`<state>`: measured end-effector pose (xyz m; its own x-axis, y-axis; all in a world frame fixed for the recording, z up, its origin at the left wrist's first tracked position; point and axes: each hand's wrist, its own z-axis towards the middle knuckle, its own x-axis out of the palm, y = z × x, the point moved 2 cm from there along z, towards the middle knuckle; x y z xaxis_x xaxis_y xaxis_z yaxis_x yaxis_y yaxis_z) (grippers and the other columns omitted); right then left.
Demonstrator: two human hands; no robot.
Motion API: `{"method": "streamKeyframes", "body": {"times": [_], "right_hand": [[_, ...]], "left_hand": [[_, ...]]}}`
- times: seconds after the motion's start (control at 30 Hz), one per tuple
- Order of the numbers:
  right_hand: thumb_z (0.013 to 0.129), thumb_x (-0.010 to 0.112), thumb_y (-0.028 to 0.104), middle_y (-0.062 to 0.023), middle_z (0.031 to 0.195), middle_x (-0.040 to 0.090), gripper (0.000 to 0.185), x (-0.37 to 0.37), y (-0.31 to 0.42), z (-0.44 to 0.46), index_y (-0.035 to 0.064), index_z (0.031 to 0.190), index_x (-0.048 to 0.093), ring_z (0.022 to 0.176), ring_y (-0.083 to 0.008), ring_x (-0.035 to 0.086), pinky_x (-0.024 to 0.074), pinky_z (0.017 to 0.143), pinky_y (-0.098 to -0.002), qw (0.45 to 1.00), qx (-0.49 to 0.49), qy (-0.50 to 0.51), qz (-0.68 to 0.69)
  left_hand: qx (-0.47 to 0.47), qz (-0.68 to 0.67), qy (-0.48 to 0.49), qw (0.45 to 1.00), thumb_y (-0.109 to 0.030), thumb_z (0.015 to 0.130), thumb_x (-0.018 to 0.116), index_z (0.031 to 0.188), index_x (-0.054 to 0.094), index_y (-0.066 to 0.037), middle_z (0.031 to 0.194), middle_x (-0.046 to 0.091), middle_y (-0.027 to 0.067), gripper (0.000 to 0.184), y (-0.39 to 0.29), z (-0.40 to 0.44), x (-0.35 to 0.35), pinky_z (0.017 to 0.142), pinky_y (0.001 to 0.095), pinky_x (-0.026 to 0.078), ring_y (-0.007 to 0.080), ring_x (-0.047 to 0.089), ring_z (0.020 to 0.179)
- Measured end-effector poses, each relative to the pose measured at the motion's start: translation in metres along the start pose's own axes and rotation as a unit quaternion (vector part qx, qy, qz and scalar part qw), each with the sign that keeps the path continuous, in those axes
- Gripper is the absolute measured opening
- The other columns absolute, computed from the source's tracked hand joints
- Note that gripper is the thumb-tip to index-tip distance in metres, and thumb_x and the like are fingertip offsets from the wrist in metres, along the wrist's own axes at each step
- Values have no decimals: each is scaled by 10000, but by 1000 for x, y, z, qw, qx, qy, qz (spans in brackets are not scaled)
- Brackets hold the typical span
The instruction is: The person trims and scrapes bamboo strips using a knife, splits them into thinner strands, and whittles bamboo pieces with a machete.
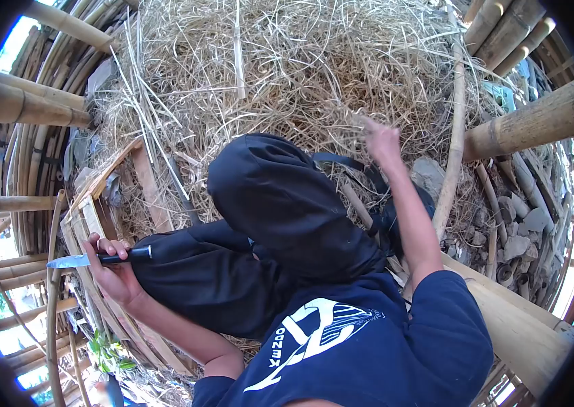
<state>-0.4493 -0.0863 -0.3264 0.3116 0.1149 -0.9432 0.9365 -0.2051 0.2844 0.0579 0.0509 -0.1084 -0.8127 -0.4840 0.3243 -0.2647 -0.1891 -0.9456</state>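
White letters (pixel 278 347) mark shirt (pixel 402 346); left hand (pixel 112 275) holds knife (pixel 111 258)

Navy T-shirt (pixel 395 359), short sleeves (pixel 455 308), white chest print (pixel 323 331) (with lettering (pixel 277 347) alongside), loose black trousers (pixel 280 203)

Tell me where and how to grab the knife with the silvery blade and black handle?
Probably by the slim, straight black handle, coming from the person's right: its free end juts that way past the left hand, while the silvery, pointed blade faces left.
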Motion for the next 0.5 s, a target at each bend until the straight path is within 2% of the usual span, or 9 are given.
{"method": "streamKeyframes", "body": {"times": [0.07, 0.13, 0.17, 0.2, 0.27, 0.3, 0.37, 0.4, 0.5], "right_hand": [[825, 672, 281, -81, 703, 649, 417, 14, -43, 33, 232, 1232, 600, 668, -169, 632, 461, 927, -462, 993, -51, -103, -15], [830, 645, 362, -84, 715, 655, 422, -19, -55, 49, 247, 1234, 599, 666, -155, 638, 487, 840, -392, 996, 0, -66, -56], [804, 710, 135, -86, 1023, 703, 469, -43, -48, 47, 232, 1249, 596, 879, -209, 670, 421, 1008, -430, 996, 43, -55, -63], [804, 710, 135, -86, 1023, 703, 469, -42, -54, 51, 232, 1249, 596, 879, -209, 670, 421, 1008, -430, 996, 44, -55, -60], [785, 695, 62, -122, 1187, 633, 505, -49, -68, 57, 200, 1260, 592, 1059, -251, 598, 386, 1016, -450, 977, -12, -211, -20], [785, 695, 62, -122, 1187, 633, 505, -48, -62, 55, 200, 1260, 592, 1059, -251, 598, 386, 1016, -450, 977, -15, -212, -20], [797, 671, 49, -148, 1250, 548, 501, -48, -29, 32, 144, 1276, 561, 1234, -282, 472, 368, 1025, -467, 957, 21, -258, -127], [777, 630, 5, -169, 1327, 479, 529, -50, -6, 14, 141, 1282, 556, 1279, -311, 417, 330, 1049, -497, 963, 25, -254, -84], [781, 641, 30, -134, 1153, 552, 460, -32, 36, -26, 80, 1230, 554, 1130, -279, 502, 383, 945, -487, 955, -59, -288, 37]], "left_hand": [[-1, -1, -4, 1000, -331, 1014, 432, 1034, 545, -50, 646, 465, 20, 304, 1, 1, -2, 623, 309, 443, 130, 465, 547], [-2, 2, -7, 1000, -331, 1015, 430, 1035, 545, -49, 647, 466, 21, 306, 0, 2, -4, 621, 307, 444, 130, 465, 548], [-3, 4, -5, 1000, -330, 1015, 429, 1038, 546, -48, 647, 468, 22, 306, 0, 2, -4, 620, 307, 444, 131, 465, 550], [-3, 6, -2, 1000, -330, 1016, 428, 1041, 547, -48, 647, 470, 24, 307, -1, 2, -4, 619, 306, 443, 131, 466, 552], [-3, 5, -1, 1000, -330, 1016, 427, 1041, 547, -49, 647, 472, 23, 307, -1, 1, -5, 620, 306, 442, 132, 467, 553], [-4, 3, -2, 1000, -331, 1016, 426, 1040, 548, -50, 646, 474, 23, 307, -1, 0, -6, 622, 305, 441, 133, 469, 555], [-2, 3, -5, 1000, -331, 1017, 425, 1038, 550, -52, 645, 475, 23, 306, -2, -1, -5, 628, 307, 440, 136, 471, 555], [-3, 4, -6, 1000, -332, 1017, 423, 1036, 552, -55, 645, 477, 23, 306, -2, -1, -6, 634, 310, 438, 138, 472, 555], [-10, -3, 8, 1000, -332, 1018, 419, 1036, 551, -57, 644, 479, 23, 306, -3, -1, -7, 650, 315, 437, 141, 476, 560]]}}
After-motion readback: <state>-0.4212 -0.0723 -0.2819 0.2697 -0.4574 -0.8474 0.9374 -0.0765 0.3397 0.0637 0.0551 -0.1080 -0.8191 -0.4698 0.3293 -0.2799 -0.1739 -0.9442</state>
